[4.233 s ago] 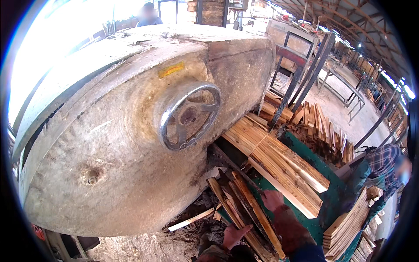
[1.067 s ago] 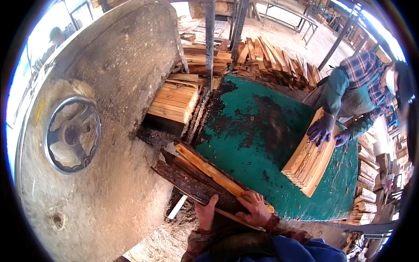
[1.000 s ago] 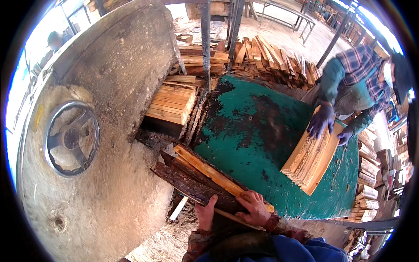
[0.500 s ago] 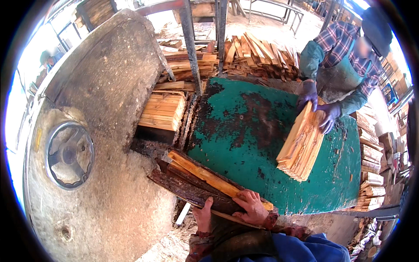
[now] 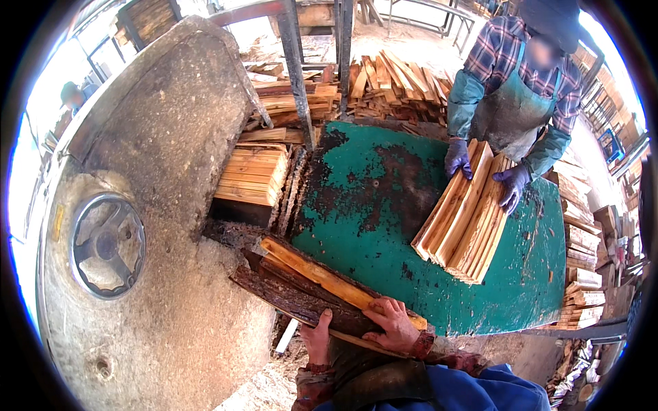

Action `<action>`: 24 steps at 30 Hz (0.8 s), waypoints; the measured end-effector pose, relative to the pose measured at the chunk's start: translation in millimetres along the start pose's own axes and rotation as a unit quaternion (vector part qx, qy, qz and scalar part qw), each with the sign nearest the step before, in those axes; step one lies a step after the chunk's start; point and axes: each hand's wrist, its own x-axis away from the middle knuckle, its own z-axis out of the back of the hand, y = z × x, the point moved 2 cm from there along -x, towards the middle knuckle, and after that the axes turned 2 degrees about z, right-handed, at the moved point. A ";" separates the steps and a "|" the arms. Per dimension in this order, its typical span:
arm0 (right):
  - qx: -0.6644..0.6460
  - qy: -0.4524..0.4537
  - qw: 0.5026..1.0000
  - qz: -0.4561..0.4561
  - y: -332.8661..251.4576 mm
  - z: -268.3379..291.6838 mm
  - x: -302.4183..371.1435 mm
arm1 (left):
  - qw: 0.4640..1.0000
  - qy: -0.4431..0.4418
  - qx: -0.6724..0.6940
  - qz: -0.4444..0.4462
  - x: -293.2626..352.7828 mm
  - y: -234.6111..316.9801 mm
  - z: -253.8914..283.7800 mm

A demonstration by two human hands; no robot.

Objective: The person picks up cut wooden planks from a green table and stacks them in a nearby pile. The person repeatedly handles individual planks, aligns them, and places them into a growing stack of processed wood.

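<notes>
The grey machine housing [image 5: 157,205] is filling the left side, beside the green table [image 5: 370,205]. The bark-edged slab bundle [image 5: 308,288] is lying at the table's near-left corner (bark outward). The left hand [image 5: 317,335] and right hand [image 5: 392,325] are both gripping its near end.

Bark-edged slabs [image 5: 308,291]: a small stack of rough-sawn offcuts, dark brown bark on the lower faces, pale orange fresh-cut wood on the upper. Long, narrow and irregular. The stack lies tilted at the near-left corner of the green counter [image 5: 384,226], its far end running up and left of that corner and its near end at the counter's near edge. The topmost piece shows a clean yellow-orange sawn face.
</notes>
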 end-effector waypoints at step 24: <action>-0.008 0.038 0.999 0.002 8.6 -6.7 4.7 | 0.999 -0.036 0.003 0.015 5.9 7.9 -4.1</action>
